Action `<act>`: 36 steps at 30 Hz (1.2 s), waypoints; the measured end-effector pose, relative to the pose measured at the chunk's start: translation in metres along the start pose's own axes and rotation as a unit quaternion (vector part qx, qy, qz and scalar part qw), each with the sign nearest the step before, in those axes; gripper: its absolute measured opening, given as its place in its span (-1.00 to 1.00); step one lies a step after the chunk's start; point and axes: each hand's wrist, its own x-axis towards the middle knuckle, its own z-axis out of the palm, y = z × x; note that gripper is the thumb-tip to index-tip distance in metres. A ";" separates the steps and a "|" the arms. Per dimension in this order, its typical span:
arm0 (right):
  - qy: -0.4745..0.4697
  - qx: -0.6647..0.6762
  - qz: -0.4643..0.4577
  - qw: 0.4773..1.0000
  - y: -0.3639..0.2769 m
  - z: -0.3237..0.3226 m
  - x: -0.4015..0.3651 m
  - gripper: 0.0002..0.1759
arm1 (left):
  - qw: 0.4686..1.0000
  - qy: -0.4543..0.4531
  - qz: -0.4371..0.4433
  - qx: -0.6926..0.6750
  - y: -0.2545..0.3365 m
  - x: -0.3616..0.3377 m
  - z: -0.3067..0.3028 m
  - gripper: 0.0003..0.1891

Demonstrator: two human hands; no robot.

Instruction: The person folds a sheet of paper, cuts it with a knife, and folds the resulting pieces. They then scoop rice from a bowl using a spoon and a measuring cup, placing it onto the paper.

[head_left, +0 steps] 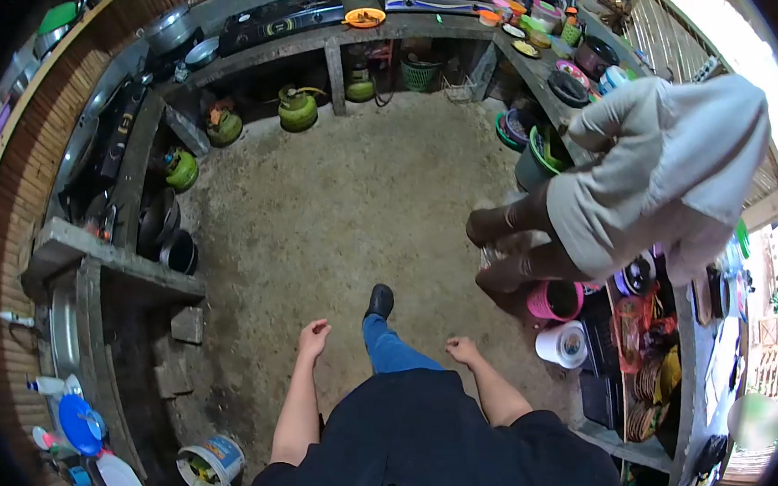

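My left hand (313, 338) hangs low at my side over the concrete floor (357, 186), its fingers loosely curled and apart, with nothing in it. On the other side of my body, my right hand (462, 350) is also held low, touching nothing; its fingers look curled, and whether they are closed is too small to tell. One dark shoe (382, 301) shows ahead of me below a blue trouser leg (399, 346).
A person (659, 173) in light clothing stands at the right counter. Green gas cylinders (298, 110) sit under the back counter (286, 48). A pink basket (554, 299) and white bucket (562, 343) stand at right, another bucket (210, 466) at lower left.
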 end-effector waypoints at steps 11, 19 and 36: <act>0.029 0.013 0.097 0.995 -0.102 -0.100 0.171 -0.58 | 0.977 -0.056 -0.205 -0.010 -0.002 0.181 -0.069 -0.66; 0.101 0.180 0.085 0.975 -0.192 -0.176 0.328 -0.57 | 0.952 -0.212 -0.213 0.060 0.087 0.351 -0.054 -0.80; 0.294 0.259 0.139 0.910 -0.242 -0.337 0.560 -0.70 | 0.963 -0.249 0.030 0.094 0.561 0.805 0.098 -0.77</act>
